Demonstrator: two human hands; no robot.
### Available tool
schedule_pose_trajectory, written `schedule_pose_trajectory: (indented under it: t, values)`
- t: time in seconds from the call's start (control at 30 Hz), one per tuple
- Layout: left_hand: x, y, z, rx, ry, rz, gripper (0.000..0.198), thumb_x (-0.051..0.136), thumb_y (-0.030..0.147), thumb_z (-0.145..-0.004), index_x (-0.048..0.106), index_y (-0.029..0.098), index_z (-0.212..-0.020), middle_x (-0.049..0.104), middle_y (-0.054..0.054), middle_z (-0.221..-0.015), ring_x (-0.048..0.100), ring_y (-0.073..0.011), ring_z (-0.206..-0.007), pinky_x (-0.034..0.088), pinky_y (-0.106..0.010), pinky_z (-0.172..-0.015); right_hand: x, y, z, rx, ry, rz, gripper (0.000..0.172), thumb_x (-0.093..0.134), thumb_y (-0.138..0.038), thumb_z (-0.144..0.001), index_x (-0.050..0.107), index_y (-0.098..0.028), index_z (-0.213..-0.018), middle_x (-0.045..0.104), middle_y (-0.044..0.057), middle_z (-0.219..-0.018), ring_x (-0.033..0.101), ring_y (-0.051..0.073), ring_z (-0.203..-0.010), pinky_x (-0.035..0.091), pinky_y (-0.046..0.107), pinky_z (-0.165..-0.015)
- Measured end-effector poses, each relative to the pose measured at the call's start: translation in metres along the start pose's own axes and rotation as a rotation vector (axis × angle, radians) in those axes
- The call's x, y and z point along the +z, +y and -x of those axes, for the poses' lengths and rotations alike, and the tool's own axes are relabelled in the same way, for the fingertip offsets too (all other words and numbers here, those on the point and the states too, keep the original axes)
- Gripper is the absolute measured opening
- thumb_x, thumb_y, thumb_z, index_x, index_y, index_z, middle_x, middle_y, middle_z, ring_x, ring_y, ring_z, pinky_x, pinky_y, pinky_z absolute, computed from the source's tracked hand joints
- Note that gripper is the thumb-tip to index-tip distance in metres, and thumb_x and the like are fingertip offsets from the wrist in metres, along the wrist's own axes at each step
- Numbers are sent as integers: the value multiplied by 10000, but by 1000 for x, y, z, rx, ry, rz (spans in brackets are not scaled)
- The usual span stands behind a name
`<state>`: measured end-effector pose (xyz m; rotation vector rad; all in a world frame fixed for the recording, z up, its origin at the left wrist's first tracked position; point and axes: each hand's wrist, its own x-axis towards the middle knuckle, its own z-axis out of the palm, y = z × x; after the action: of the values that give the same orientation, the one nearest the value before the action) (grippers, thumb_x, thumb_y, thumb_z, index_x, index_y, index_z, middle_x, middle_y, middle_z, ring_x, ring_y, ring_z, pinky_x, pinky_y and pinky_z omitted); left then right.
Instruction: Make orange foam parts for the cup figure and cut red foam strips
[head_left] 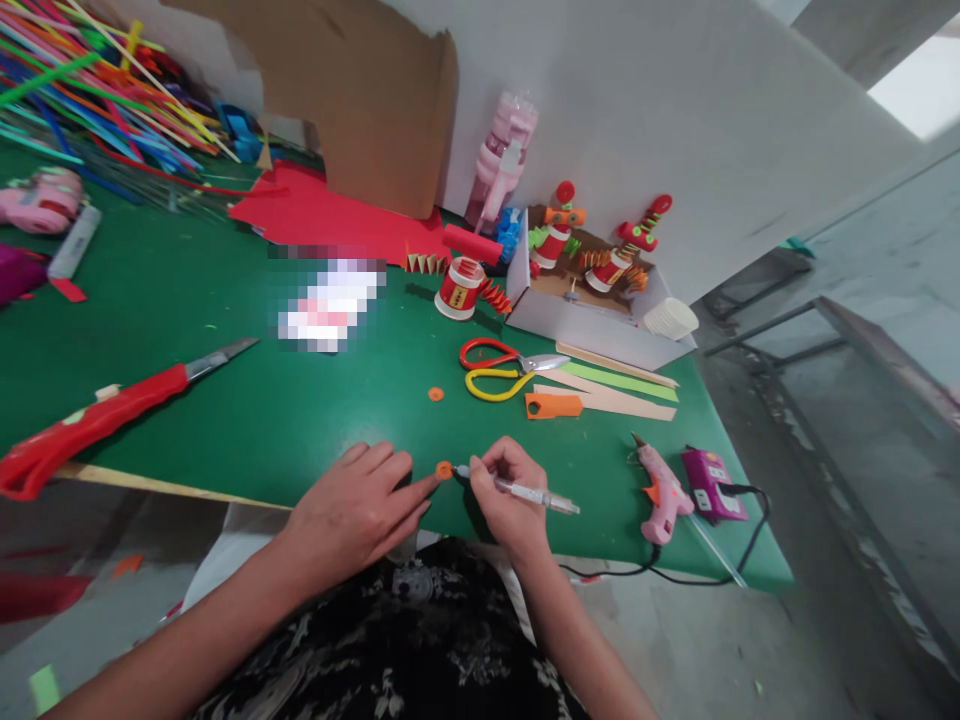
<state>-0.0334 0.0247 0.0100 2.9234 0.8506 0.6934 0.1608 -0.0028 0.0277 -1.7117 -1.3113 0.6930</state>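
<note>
My left hand (358, 505) lies on the green table (225, 400) near its front edge, a fingertip pressed on a small orange paper disc (444, 470). My right hand (504, 490) is closed round a clear pen (525, 491), whose tip touches the same disc. A second orange disc (436, 394) lies a little farther back. Behind it are red-and-yellow scissors (502, 368) and an orange paper piece (553, 405).
A pink glue gun (661, 492) and a purple socket (712, 484) sit at the right front. A long red-handled knife (112, 410) lies at left. A white box (600, 320) holds paper-cup figures; another figure (461, 285) stands beside it. Coloured straws (90, 90) are piled at back left.
</note>
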Motion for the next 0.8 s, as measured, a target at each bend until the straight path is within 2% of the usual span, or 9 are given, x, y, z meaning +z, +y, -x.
schedule_pose_trajectory:
  t: [0.2,0.53,0.8]
  values:
    - [-1,0,-1,10,8,-12,258,483,260,-973,673,186,-1132,499,-41,-776,407,-218,-760,286,-335,-658,1,-2,0,-9,-46,5,246,559,-369,-743,457,-233,-566,440,-61,-478,387,90,-422,324,208,-426]
    - [-1,0,-1,4,1,-15,272,479,268,-973,683,187,-1134,511,-49,-779,406,-230,-760,291,-350,-660,1,0,0,13,-32,-19,253,568,-378,-736,466,-226,-562,439,-63,-487,389,83,-430,316,203,-432]
    - [1,-1,0,4,10,-2,289,486,276,-974,681,188,-1167,527,-49,-782,429,-227,-767,314,-351,-669,-1,9,-2,95,101,-222,273,623,-377,-759,465,-219,-603,452,-66,-513,381,79,-460,309,197,-448]
